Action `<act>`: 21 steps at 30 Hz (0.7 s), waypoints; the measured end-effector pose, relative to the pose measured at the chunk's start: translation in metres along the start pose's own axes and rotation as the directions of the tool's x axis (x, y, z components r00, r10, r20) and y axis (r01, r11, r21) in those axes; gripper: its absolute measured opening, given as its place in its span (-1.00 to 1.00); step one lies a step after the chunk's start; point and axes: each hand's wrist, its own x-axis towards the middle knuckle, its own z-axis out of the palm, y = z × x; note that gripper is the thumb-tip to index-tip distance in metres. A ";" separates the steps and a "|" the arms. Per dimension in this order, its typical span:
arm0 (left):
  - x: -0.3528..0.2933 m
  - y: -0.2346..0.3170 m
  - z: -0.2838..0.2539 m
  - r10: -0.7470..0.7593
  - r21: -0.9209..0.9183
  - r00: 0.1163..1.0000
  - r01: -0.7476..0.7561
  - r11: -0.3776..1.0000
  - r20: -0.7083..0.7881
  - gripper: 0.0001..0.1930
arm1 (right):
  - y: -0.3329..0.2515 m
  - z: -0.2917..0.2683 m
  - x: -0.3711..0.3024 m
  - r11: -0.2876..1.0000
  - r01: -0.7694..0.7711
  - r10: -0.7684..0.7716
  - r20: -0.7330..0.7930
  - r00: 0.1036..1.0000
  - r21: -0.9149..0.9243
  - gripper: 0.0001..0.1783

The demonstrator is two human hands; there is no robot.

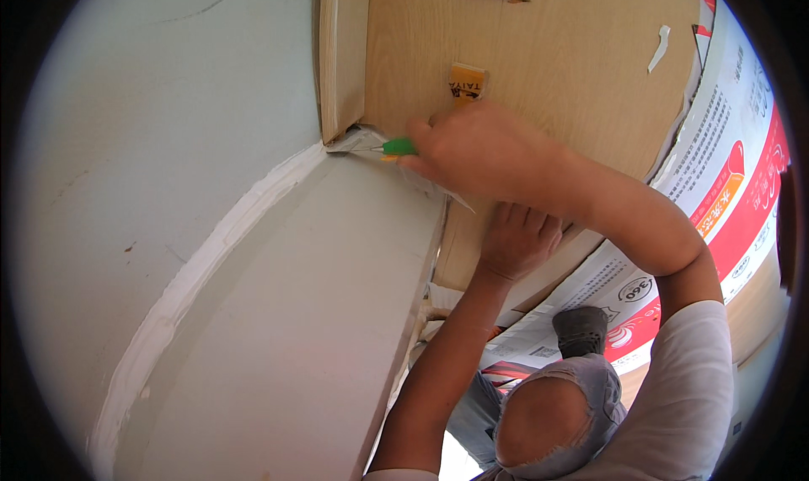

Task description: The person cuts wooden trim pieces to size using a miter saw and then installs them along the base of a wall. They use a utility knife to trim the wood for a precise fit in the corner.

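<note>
My right hand (480,148) is closed round the green and yellow handle of a putty knife (399,148). Its thin metal blade reaches left into the corner where the wall, a wooden frame post (344,59) and a pale panel (295,304) come together. White filler (215,232) runs in a long strip along the seam between wall and panel, ending near the blade. Below my right forearm, my left hand (522,241) lies against the wood with its fingers slightly apart; the fingertips are partly hidden.
Light wood board (573,68) spreads beyond my hands, with a yellow label (468,82) and a torn white scrap (659,48). Printed red-and-white sheeting (725,186) covers the right side. My bent knee (543,422) and a dark shoe (581,329) are below.
</note>
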 end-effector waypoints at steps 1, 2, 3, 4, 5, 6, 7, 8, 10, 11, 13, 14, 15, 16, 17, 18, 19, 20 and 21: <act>0.001 0.001 -0.001 -0.003 0.005 1.000 0.003 1.000 -0.026 -0.59 | -0.002 -0.001 0.001 0.999 0.037 -0.037 0.008 0.999 -0.013 -0.60; 0.000 0.001 -0.001 -0.010 0.014 1.000 0.011 1.000 -0.017 -0.59 | -0.003 0.000 0.002 0.997 0.071 -0.071 0.015 0.997 -0.026 -0.62; -0.001 0.000 -0.001 -0.014 0.022 1.000 0.014 1.000 -0.006 -0.59 | -0.003 0.001 0.003 0.994 0.101 -0.101 0.020 0.995 -0.039 -0.64; -0.002 0.000 -0.001 -0.016 0.029 1.000 0.016 0.999 0.006 -0.59 | -0.003 0.004 0.005 0.994 0.105 -0.105 0.020 0.994 -0.021 -0.65; -0.001 0.000 0.000 -0.015 0.027 1.000 0.015 1.000 -0.001 -0.59 | 0.000 0.008 0.007 0.994 0.106 -0.106 0.019 0.994 -0.003 -0.67; -0.001 0.000 0.000 -0.017 0.021 1.000 0.017 1.000 -0.006 -0.59 | 0.000 0.010 0.009 0.994 0.106 -0.106 0.021 0.994 0.017 -0.68; -0.001 0.000 0.000 -0.018 0.016 1.000 0.018 1.000 -0.011 -0.59 | 0.001 0.010 0.009 0.993 0.116 -0.116 0.036 0.993 -0.001 -0.68; 0.000 -0.001 0.001 -0.008 0.026 1.000 0.009 1.000 -0.023 -0.64 | 0.000 0.008 0.010 0.992 0.126 -0.125 0.051 0.991 -0.019 -0.69; 0.004 -0.001 -0.004 0.017 0.049 0.999 -0.015 0.999 -0.044 -0.71 | 0.001 0.008 0.008 0.992 0.123 -0.120 0.064 0.991 -0.042 -0.64; 0.002 0.000 -0.004 0.008 0.046 0.999 -0.006 0.999 -0.032 -0.68 | 0.002 0.011 0.006 0.993 0.112 -0.109 0.064 0.992 -0.047 -0.60; -0.001 -0.001 -0.002 -0.001 0.037 1.000 0.001 0.999 -0.009 -0.60 | 0.003 0.014 0.005 0.995 0.070 -0.065 0.072 0.995 -0.072 -0.55; -0.003 -0.001 -0.001 0.004 0.028 1.000 -0.003 1.000 -0.013 -0.60 | 0.001 0.014 0.005 0.995 0.044 -0.037 0.081 0.996 -0.088 -0.56; -0.003 -0.002 -0.001 0.003 0.018 1.000 -0.003 1.000 -0.018 -0.60 | 0.000 0.014 0.005 0.995 0.020 -0.011 0.095 0.995 -0.102 -0.57; -0.003 -0.002 -0.002 0.003 0.008 1.000 -0.003 1.000 -0.022 -0.59 | -0.002 0.014 0.004 0.998 -0.002 0.008 0.086 0.996 -0.064 -0.56; -0.002 -0.001 -0.002 0.006 0.009 0.999 -0.006 1.000 -0.043 -0.61 | -0.003 0.014 0.002 0.999 -0.025 0.027 0.079 0.997 -0.025 -0.55; -0.002 -0.001 -0.001 0.007 0.013 0.998 -0.006 1.000 -0.064 -0.63 | -0.005 0.013 0.001 0.999 -0.042 0.041 0.072 0.997 0.015 -0.54; -0.001 -0.001 -0.001 0.008 0.017 0.996 -0.007 1.000 -0.085 -0.65 | -0.005 0.013 -0.001 0.992 -0.085 0.079 0.061 0.995 0.091 -0.57; -0.001 -0.002 -0.002 0.012 0.036 0.997 -0.009 0.999 -0.082 -0.69 | -0.004 0.012 -0.003 0.978 -0.125 0.118 0.054 0.992 0.168 -0.59; 0.001 -0.002 -0.001 0.017 0.054 0.997 -0.012 0.998 -0.080 -0.73 | -0.004 0.010 -0.004 0.956 -0.164 0.157 0.050 0.986 0.242 -0.61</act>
